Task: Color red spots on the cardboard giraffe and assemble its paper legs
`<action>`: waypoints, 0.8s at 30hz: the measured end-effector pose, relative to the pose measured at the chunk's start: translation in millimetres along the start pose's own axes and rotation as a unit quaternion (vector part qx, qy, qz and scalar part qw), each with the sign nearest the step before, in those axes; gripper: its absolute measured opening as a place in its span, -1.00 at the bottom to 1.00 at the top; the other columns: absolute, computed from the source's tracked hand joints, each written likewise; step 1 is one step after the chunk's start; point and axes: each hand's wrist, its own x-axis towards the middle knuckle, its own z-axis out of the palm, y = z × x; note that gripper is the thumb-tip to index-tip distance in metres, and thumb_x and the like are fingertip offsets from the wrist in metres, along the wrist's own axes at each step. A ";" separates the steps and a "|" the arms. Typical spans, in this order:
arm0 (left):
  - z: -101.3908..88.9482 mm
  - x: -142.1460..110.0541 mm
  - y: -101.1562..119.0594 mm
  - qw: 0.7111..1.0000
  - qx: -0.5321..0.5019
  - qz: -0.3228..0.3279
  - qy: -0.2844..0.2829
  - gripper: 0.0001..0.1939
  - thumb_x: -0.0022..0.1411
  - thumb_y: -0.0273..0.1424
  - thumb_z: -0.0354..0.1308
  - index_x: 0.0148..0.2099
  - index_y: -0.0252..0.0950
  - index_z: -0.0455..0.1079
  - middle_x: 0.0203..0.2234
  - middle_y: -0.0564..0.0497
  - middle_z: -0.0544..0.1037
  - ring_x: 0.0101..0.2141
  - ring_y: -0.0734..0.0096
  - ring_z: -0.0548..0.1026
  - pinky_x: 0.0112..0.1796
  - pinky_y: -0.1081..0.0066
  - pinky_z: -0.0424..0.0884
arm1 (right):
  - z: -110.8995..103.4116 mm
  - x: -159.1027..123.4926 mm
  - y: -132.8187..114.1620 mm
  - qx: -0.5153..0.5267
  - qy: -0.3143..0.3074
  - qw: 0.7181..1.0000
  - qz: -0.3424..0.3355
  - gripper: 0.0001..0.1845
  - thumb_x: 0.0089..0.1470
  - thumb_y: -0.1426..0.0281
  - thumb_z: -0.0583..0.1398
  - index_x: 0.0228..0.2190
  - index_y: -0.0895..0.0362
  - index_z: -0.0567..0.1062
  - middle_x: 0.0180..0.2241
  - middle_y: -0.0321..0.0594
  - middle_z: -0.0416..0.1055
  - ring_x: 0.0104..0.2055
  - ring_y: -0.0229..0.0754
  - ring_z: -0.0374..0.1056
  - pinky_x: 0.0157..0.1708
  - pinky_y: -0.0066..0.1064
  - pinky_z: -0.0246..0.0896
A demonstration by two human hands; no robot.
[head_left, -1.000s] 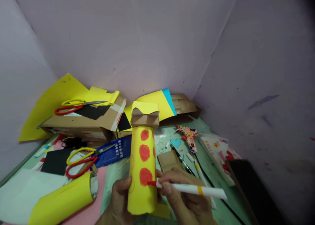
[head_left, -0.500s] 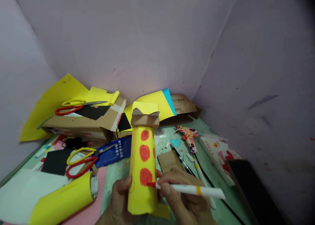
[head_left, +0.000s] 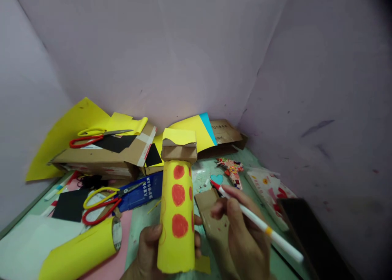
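My left hand (head_left: 147, 253) is wrapped round the lower part of an upright yellow paper tube (head_left: 177, 214) with red-orange dots and a cardboard piece with a yellow flap on top. To the right of the tube, my right hand (head_left: 241, 235) grips a white marker (head_left: 260, 225) with an orange band. The marker's red tip points up and left, clear of the tube, near a small teal heart (head_left: 217, 178).
A second yellow tube (head_left: 79, 251) lies at the lower left on pink paper. Red-and-yellow scissors (head_left: 104, 198) lie beside a blue packet; another pair (head_left: 94, 135) rests on a flat cardboard box (head_left: 101, 157). Yellow sheets, cardboard scraps, pens and a patterned cutout (head_left: 232, 170) lie about. Purple walls enclose the corner.
My right hand lifted the marker off the lowest dot and moved it right and up, tip now away from the tube. The tube has stayed put in my left hand.
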 end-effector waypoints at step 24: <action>75.4 -27.8 102.2 0.947 0.186 -0.235 0.116 -0.27 0.17 0.09 0.00 -0.25 -0.61 0.50 -0.68 -0.26 0.55 -0.71 0.29 0.50 -0.86 0.54 0.25 | -51.1 107.8 25.9 0.045 -0.229 0.972 0.026 -0.03 -0.32 0.10 0.46 0.07 -0.10 0.13 0.30 0.03 0.09 0.32 0.10 0.05 0.22 0.04 -0.09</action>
